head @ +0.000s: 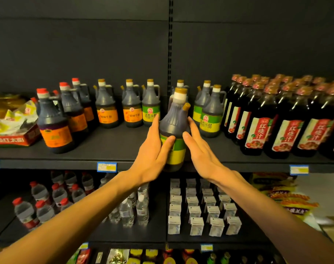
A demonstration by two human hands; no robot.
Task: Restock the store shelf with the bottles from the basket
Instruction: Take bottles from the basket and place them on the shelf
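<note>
I hold a dark vinegar bottle (173, 119) with a green and yellow label, a white neck and a brown cap at the front edge of the upper shelf (114, 147). Its base sits lower than the shelf lip. My left hand (152, 155) grips its left side, thumb across the label. My right hand (202, 155) presses its right side with straight fingers. Matching green-labelled bottles stand behind it on the left (150, 109) and on the right (212, 119), with a gap between them. The basket is out of view.
Orange-labelled jugs (107, 111) fill the shelf's left half, beside an open carton of packets (11, 134). Tall dark bottles with red labels (257, 132) crowd the right. The shelf below holds water bottles (44, 204) and small white cartons (200, 210).
</note>
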